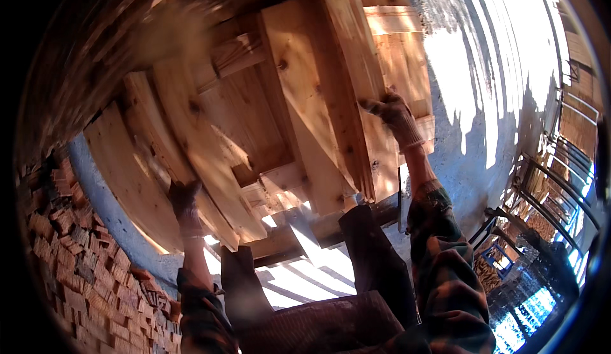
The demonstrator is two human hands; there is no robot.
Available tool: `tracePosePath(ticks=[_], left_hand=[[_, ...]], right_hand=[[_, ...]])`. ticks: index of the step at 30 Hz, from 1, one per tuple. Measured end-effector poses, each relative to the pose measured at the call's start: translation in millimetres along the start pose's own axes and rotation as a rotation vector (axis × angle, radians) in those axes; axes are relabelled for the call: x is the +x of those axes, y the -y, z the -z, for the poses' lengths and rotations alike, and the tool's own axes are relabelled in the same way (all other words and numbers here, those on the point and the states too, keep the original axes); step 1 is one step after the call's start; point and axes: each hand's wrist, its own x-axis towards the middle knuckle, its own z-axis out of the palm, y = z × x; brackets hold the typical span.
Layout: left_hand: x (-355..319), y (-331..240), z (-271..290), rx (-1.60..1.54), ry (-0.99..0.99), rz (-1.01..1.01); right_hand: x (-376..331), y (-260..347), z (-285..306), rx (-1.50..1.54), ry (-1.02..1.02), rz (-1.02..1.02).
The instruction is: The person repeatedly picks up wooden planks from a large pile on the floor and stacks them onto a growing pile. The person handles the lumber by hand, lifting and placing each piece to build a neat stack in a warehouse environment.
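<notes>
Beyond the dark trousers (377,258), the left hand (185,202) meets the near part of a narrow plank (154,122); whether its fingers are closed cannot be told. Farther out, the right hand (399,124) has its fingers gripping the edge of a long plank (361,55) lying atop other boards (245,115), beside sunlit floor (445,115).

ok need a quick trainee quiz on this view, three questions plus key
1. The long fabric sleeve on the right arm is: A) plain white; B) dark plaid; C) bright yellow.
2. True or false: the right hand touches a long, pale-brown wooden plank.
3. Which hand is nearer, in the picture, to the stack of small reddish-brown blocks?

Key: 1. B. 2. True. 3. The left hand.
</notes>
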Motion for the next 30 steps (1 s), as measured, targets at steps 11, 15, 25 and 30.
tracePosePath(ticks=[11,15,25,30], left_hand=[[-41,-65,-14,0.476,-0.313,-0.504],[-52,-22,-40,0.773,-0.165,-0.580],[-69,-33,-164,1.065,-0.270,-0.588],[-71,-23,-149,0.767,-0.110,-0.535]], right_hand=[[-26,-15,19,0.334,0.030,0.187],[-12,-7,32,0.082,-0.056,0.118],[-15,-52,36,0.501,0.077,0.125],[-21,-15,5,0.201,0.098,0.103]])
